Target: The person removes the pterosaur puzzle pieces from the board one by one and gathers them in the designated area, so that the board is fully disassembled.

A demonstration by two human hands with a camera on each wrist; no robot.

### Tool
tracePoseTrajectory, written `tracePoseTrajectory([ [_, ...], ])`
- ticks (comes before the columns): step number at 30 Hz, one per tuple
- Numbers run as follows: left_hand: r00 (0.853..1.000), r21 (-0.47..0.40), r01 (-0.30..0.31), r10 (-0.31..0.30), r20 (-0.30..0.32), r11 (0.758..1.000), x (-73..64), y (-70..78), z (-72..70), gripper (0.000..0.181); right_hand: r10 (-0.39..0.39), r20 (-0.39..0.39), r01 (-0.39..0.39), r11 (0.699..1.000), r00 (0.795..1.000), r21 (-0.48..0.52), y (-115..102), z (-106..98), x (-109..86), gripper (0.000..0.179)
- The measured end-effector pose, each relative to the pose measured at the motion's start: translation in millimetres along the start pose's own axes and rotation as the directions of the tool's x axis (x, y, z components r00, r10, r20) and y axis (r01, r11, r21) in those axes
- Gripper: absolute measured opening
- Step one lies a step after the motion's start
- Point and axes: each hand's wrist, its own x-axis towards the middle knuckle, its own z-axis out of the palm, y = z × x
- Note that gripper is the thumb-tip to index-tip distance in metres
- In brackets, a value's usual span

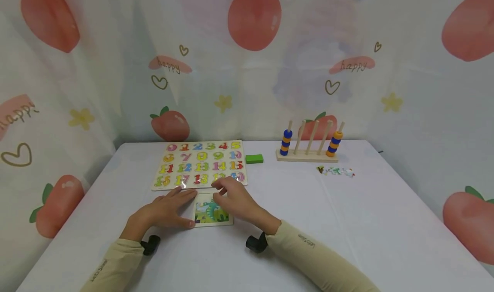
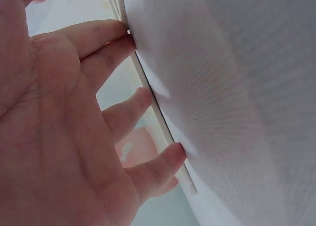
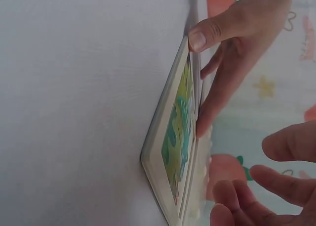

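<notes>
Table (image 1: 293, 202) spreads white underneath; number board (image 1: 210, 161) lies flat toward its back left, coloured numerals (image 1: 202, 156) set in rows; left hand (image 1: 164, 210) is stretched wide, palm down, thumb and index finger at the left corners of a puzzle tray (image 1: 212, 224); right hand (image 1: 237, 200) hovers above the tray's far right corner, fingers loosely bent, thumb apart; the tray, just in front of the number board, contains a dinosaur picture (image 1: 210, 214), partly hidden by that hand.
</notes>
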Motion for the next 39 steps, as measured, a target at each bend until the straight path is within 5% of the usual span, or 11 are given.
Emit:
tracePoseTrajectory([
  [7, 1.000, -0.009, 0.002, -0.002, 0.010, 1.000, 0.5, -0.4, -0.7, 0.099, 0.022, 0.059, -0.020, 0.999, 0.998, -0.033, -5, 8, 5.4, 0.034],
  [20, 1.000, -0.037, -0.011, 0.011, 0.006, 0.999, -2.8, 0.7, -1.3, 0.097, 0.002, 0.183, 0.044, 0.967, 0.983, -0.249, -6, 29, 12.7, 0.027],
  [39, 1.000, -0.029, -0.002, 0.002, 0.012, 1.000, -2.0, 1.1, -2.2, 0.098, 0.044, 0.188, 0.023, 0.940, 0.981, -0.340, -17, 34, 13.3, 0.028],
])
